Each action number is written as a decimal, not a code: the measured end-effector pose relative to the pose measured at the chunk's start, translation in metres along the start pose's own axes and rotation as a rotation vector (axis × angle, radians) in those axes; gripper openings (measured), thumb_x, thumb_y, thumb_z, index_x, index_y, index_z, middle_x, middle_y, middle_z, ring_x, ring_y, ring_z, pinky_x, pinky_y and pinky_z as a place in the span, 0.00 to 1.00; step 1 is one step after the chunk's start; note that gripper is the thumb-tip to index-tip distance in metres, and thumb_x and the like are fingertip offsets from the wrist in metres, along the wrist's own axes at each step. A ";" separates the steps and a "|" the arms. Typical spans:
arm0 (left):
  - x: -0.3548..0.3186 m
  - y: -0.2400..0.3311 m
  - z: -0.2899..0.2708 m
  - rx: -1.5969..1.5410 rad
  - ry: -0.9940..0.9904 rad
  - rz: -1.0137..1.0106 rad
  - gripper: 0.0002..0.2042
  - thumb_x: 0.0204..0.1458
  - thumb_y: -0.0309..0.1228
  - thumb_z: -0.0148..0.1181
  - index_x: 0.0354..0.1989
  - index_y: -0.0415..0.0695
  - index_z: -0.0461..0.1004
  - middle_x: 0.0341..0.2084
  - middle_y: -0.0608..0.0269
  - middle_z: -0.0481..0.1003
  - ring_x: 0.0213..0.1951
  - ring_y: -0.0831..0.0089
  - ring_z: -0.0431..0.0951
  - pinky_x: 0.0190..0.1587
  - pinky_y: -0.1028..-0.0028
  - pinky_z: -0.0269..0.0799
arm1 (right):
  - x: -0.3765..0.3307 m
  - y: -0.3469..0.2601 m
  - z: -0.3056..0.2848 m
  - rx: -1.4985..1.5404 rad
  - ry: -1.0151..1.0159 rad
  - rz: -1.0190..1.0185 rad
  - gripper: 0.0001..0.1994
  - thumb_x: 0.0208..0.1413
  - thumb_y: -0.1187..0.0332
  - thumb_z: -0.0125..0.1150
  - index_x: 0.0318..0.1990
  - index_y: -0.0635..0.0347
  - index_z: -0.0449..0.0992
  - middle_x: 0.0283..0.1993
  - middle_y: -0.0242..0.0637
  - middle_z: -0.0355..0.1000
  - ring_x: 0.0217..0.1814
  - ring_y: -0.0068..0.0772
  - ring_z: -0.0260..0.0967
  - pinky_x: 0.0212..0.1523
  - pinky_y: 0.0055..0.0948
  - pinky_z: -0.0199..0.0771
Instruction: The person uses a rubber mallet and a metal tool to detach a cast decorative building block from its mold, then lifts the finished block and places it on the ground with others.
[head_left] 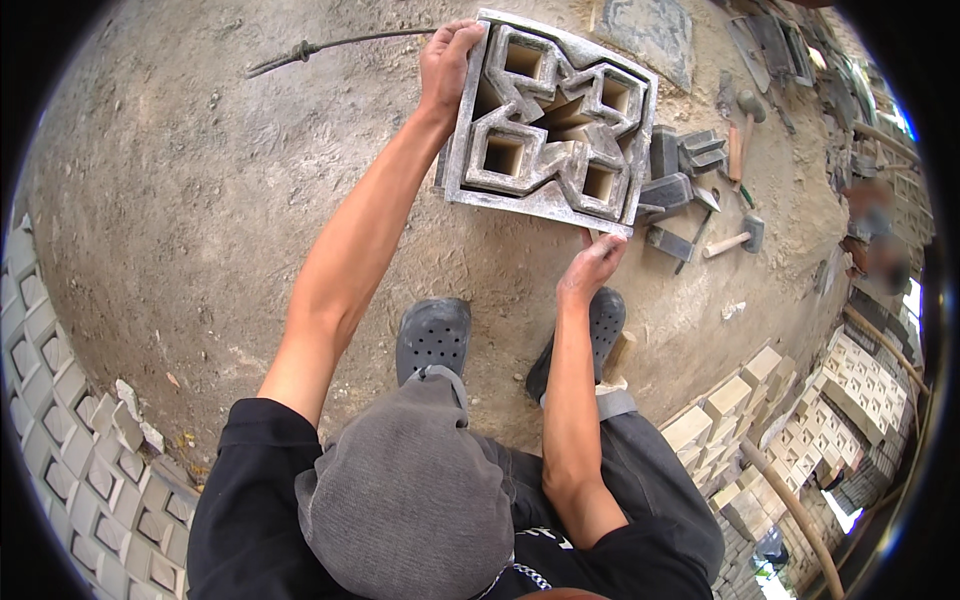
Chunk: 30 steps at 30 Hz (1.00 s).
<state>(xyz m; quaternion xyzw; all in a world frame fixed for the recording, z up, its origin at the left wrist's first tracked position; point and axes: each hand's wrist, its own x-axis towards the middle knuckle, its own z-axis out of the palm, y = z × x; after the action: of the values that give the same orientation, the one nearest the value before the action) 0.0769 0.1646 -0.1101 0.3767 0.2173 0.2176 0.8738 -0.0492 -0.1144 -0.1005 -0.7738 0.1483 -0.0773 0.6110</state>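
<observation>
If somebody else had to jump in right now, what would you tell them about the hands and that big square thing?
Left hand: gripping the top left corner of the square grey metal mould with a star-shaped lattice.
Right hand: fingertips at the mould's lower edge, not wrapped around it.
The mould is tilted up over the dirt ground; pale blocks show in its openings.
Wooden-handled hammer and dark metal pieces lie to its right.
Done: mould gripped and tilted.
Left: probably steadying it and setting it down.

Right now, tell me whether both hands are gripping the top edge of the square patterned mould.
No. Only the left hand grips the top corner of the mould; the right hand touches its lower edge.
</observation>
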 end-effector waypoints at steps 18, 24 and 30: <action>-0.016 0.023 -0.015 0.024 0.012 -0.037 0.07 0.52 0.30 0.62 0.38 0.42 0.76 0.31 0.68 0.77 0.32 0.82 0.74 0.36 0.81 0.70 | -0.044 -0.007 0.009 0.088 0.000 0.047 0.29 0.67 0.43 0.39 0.55 0.64 0.62 0.57 0.44 0.62 0.60 0.37 0.63 0.62 0.39 0.67; -0.044 0.052 -0.041 0.027 0.070 -0.008 0.08 0.52 0.29 0.63 0.38 0.41 0.76 0.30 0.68 0.77 0.31 0.83 0.74 0.35 0.82 0.71 | -0.079 -0.010 0.013 0.053 -0.049 0.066 0.29 0.67 0.41 0.36 0.55 0.60 0.63 0.57 0.40 0.62 0.59 0.35 0.64 0.60 0.39 0.69; -0.072 0.080 -0.077 0.168 0.121 0.016 0.09 0.51 0.32 0.64 0.38 0.43 0.77 0.30 0.70 0.77 0.31 0.85 0.72 0.34 0.84 0.67 | -0.116 -0.015 0.011 0.006 -0.182 0.078 0.29 0.67 0.41 0.36 0.54 0.60 0.64 0.56 0.38 0.63 0.59 0.34 0.64 0.58 0.35 0.69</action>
<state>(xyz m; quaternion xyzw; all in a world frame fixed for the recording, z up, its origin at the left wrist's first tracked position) -0.0403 0.2189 -0.0822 0.4364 0.2839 0.2279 0.8228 -0.1531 -0.0635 -0.0820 -0.7693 0.1221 0.0168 0.6269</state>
